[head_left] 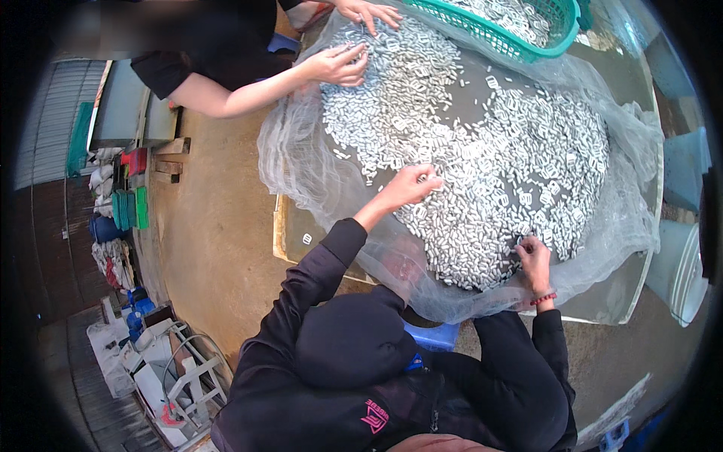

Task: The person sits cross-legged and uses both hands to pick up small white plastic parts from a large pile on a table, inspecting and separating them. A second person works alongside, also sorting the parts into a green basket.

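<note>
The left hand (413, 185) bends its fingers over small silvery pieces (459, 241), heaped on a sheer net (297, 162) covering the desk (608, 307); the right hand (535, 262) curls at their near edge. Whether either clamps a piece, I cannot tell.
</note>
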The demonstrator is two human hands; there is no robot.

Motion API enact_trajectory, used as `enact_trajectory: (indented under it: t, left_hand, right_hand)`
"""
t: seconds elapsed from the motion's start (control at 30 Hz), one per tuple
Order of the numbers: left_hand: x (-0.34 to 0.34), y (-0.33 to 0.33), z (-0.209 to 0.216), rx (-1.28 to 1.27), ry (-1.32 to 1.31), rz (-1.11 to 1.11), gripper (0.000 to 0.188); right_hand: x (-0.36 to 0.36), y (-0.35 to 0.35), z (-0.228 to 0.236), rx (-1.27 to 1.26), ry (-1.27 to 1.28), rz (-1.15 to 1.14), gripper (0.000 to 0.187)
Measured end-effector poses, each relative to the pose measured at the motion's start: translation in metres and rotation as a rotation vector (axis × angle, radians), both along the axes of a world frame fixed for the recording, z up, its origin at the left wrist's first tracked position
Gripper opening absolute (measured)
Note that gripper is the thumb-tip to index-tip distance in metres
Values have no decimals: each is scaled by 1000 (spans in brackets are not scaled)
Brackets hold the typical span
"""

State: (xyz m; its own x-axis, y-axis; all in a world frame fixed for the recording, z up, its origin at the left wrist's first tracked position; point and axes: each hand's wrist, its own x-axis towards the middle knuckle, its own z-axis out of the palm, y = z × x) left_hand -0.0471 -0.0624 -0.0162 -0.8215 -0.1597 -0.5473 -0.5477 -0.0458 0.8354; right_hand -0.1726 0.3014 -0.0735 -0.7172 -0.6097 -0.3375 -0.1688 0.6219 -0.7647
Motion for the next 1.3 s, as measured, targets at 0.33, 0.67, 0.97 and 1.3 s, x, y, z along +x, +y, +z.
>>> enact_trajectory:
  t: [0.33, 0.67, 0.97, 1.3]
  left_hand:
    - [-18, -67, 16, -2, 247, 106, 26]
    - [-27, -42, -24, -788, 416, -80, 27]
    - [22, -96, 22, 443, 223, 477, 17]
    - [-13, -63, -22, -586, 146, 67, 25]
  right_hand:
    - [-5, 6, 40, -727, -1164, -372, 9]
    - [-2, -8, 61, -547, -1451, -120, 25]
    - [1, -11, 67, -750, -1325, -373, 31]
    - [-6, -15, 61, -540, -1315, -331, 21]
